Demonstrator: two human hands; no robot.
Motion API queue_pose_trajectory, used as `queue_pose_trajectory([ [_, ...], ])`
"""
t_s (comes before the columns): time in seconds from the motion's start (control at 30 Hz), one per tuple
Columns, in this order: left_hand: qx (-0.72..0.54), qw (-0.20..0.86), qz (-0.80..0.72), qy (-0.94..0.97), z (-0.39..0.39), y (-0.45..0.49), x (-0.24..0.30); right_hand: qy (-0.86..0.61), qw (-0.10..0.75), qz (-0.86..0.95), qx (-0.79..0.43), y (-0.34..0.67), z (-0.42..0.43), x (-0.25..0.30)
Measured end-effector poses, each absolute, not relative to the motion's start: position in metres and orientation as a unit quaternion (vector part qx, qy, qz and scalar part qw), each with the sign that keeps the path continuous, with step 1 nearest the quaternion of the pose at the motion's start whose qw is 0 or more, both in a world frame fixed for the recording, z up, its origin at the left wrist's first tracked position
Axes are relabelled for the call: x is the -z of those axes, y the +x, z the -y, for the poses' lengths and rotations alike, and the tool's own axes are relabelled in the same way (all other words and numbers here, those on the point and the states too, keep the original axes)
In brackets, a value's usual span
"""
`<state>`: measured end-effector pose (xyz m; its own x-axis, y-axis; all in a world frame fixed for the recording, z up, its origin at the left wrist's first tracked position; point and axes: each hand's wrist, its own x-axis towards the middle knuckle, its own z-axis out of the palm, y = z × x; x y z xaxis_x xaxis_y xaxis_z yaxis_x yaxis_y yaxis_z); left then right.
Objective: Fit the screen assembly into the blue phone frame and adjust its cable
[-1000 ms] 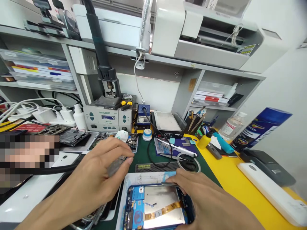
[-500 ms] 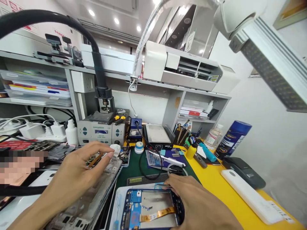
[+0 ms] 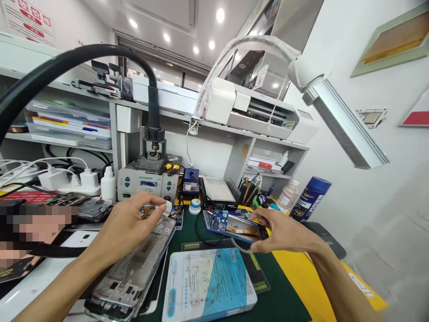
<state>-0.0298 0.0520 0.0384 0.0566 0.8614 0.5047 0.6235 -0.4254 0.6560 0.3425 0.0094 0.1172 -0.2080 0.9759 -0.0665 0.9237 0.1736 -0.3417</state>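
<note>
My right hand (image 3: 278, 230) grips the right end of an opened phone frame (image 3: 237, 226). A blue circuit board fills the frame's left end, and an orange flex cable runs along it. The frame is raised, tilted, over the back of the green mat. My left hand (image 3: 134, 223) has its thumb and forefinger pinched together above a stack of bare phone housings (image 3: 134, 273). Part of an orange flex piece (image 3: 145, 212) shows behind the fingers; whether they hold it is unclear. A blue and white box (image 3: 209, 281) lies flat between my hands.
A grey rework station (image 3: 147, 184) stands behind my left hand, its black hose arching overhead. A small round white jar (image 3: 195, 206), a blue spray can (image 3: 311, 199) and a clear bottle (image 3: 288, 196) stand farther back. A lamp (image 3: 348, 125) hangs at right.
My right hand has lifted the phone frame off the blue and white box and carried it back, uncovering the box top. My left hand keeps its pinch. The camera view has shifted.
</note>
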Motion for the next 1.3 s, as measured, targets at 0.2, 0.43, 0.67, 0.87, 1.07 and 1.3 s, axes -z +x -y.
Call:
queue_pose_trajectory([
  [0.2,-0.464,0.138,-0.516,0.707,-0.054,-0.032,-0.04,-0.613,0.068,0.77,-0.166,0.354,-0.028,-0.132],
  [0.43,-0.478,0.137,-0.52,0.695,-0.057,-0.036,-0.042,-0.635,0.055,0.765,-0.096,0.355,-0.084,-0.125],
  [0.67,-0.464,0.152,-0.529,0.694,-0.064,-0.043,-0.041,-0.653,0.04,0.752,-0.079,0.336,-0.136,-0.091],
  [0.87,-0.468,0.155,-0.534,0.687,-0.067,-0.049,-0.039,-0.676,0.038,0.731,-0.082,0.325,-0.17,-0.072],
  [1.07,-0.466,0.141,-0.538,0.688,-0.069,-0.049,-0.041,-0.69,0.035,0.718,-0.083,0.318,-0.179,-0.062],
  [1.3,-0.451,0.109,-0.548,0.696,-0.068,-0.054,-0.041,-0.699,0.049,0.709,-0.079,0.318,-0.186,-0.053],
])
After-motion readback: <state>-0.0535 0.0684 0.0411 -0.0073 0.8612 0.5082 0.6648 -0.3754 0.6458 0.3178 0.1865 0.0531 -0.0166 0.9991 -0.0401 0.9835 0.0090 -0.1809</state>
